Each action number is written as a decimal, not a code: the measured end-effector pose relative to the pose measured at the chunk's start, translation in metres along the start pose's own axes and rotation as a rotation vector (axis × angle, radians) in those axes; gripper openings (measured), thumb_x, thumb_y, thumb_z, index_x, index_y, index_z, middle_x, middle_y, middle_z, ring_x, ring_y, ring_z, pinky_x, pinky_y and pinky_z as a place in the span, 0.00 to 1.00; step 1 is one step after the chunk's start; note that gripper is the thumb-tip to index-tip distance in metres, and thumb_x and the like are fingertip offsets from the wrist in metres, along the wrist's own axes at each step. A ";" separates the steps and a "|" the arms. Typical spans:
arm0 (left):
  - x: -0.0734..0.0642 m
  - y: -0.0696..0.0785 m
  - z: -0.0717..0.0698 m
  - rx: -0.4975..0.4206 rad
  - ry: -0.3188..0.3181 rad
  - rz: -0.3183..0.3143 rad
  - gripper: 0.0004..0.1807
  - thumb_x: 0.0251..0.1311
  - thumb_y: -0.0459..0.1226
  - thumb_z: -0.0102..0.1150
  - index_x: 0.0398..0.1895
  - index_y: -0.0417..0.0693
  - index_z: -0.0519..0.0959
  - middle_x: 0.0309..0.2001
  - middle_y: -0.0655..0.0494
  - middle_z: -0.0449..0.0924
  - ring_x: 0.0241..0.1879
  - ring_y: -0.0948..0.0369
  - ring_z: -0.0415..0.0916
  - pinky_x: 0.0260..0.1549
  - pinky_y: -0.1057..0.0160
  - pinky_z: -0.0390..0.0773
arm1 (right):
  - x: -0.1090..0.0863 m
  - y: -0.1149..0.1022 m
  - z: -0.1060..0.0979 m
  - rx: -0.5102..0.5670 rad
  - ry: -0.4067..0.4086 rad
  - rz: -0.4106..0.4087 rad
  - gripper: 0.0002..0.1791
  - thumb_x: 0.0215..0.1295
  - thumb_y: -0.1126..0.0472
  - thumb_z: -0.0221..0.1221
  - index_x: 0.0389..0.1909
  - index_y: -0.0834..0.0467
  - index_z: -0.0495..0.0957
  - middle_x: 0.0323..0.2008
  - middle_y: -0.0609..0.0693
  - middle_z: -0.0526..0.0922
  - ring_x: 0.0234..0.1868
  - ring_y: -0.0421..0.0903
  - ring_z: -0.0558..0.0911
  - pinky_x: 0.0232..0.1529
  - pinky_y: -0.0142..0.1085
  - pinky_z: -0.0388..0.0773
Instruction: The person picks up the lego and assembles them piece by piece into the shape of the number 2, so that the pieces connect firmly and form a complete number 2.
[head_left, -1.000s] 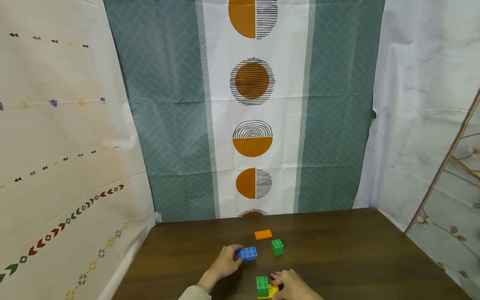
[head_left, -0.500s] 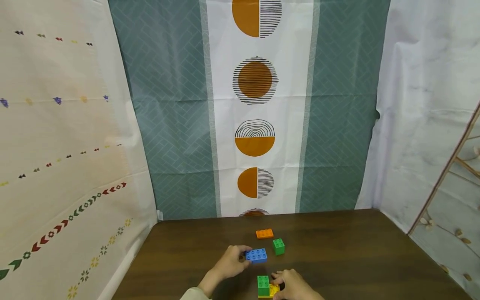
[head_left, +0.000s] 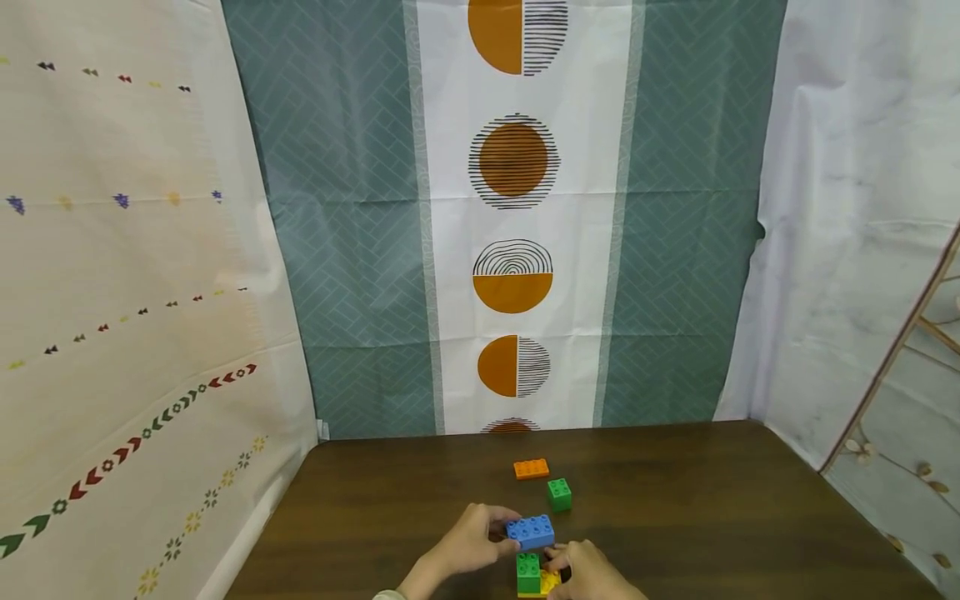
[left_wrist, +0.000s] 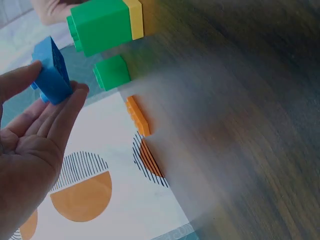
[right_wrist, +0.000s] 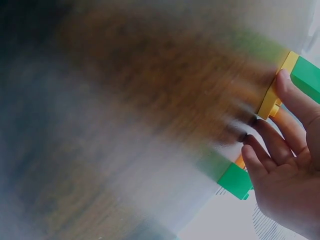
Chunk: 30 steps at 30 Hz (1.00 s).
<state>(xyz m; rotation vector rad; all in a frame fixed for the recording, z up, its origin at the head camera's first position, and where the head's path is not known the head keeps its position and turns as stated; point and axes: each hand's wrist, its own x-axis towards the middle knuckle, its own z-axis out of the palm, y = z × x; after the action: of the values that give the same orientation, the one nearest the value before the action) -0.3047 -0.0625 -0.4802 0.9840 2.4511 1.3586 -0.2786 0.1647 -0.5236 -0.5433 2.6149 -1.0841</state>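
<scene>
1. The blue brick is pinched by the left hand, lifted just above the green-and-yellow stack.
2. That stack is steadied by the right hand, fingertips pressed against its yellow plate.

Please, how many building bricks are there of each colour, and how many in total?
Blue brick: 1
Green bricks: 2
Orange brick: 1
Yellow brick: 1
Total: 5
</scene>
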 end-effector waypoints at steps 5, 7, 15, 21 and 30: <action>-0.003 0.005 0.002 -0.068 -0.046 -0.003 0.16 0.57 0.31 0.65 0.49 0.35 0.81 0.44 0.44 0.86 0.38 0.69 0.82 0.38 0.74 0.80 | -0.001 -0.001 0.000 0.002 0.021 0.031 0.20 0.50 0.62 0.73 0.43 0.68 0.85 0.50 0.69 0.82 0.55 0.69 0.78 0.52 0.62 0.74; -0.004 0.004 0.003 -0.077 -0.056 -0.010 0.16 0.57 0.31 0.65 0.49 0.35 0.81 0.44 0.45 0.86 0.38 0.70 0.81 0.39 0.74 0.80 | -0.001 -0.002 0.001 0.016 0.022 0.059 0.21 0.50 0.62 0.73 0.44 0.69 0.84 0.50 0.71 0.81 0.55 0.68 0.78 0.52 0.62 0.74; -0.008 0.002 0.010 -0.114 -0.082 -0.013 0.16 0.56 0.30 0.65 0.48 0.34 0.81 0.40 0.47 0.87 0.36 0.73 0.79 0.39 0.75 0.79 | -0.005 0.000 0.000 0.092 0.018 0.080 0.20 0.51 0.62 0.72 0.41 0.71 0.82 0.39 0.62 0.87 0.40 0.48 0.82 0.42 0.50 0.82; -0.008 0.001 0.009 -0.094 -0.079 -0.010 0.15 0.56 0.31 0.66 0.47 0.34 0.82 0.40 0.48 0.86 0.35 0.74 0.78 0.38 0.75 0.79 | -0.005 0.001 0.001 0.063 0.036 0.056 0.18 0.50 0.62 0.73 0.37 0.71 0.83 0.37 0.61 0.87 0.35 0.46 0.80 0.35 0.44 0.81; -0.008 -0.006 0.011 -0.072 -0.076 -0.020 0.15 0.55 0.31 0.66 0.46 0.36 0.82 0.41 0.47 0.86 0.35 0.73 0.78 0.38 0.76 0.79 | -0.004 0.003 0.002 0.041 0.048 -0.015 0.13 0.49 0.62 0.73 0.30 0.68 0.85 0.36 0.60 0.87 0.30 0.41 0.73 0.29 0.34 0.70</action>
<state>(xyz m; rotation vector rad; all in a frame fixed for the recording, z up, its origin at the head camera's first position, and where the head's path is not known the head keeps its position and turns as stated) -0.2967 -0.0623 -0.4924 0.9729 2.3345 1.3668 -0.2749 0.1674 -0.5265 -0.5351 2.6273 -1.1665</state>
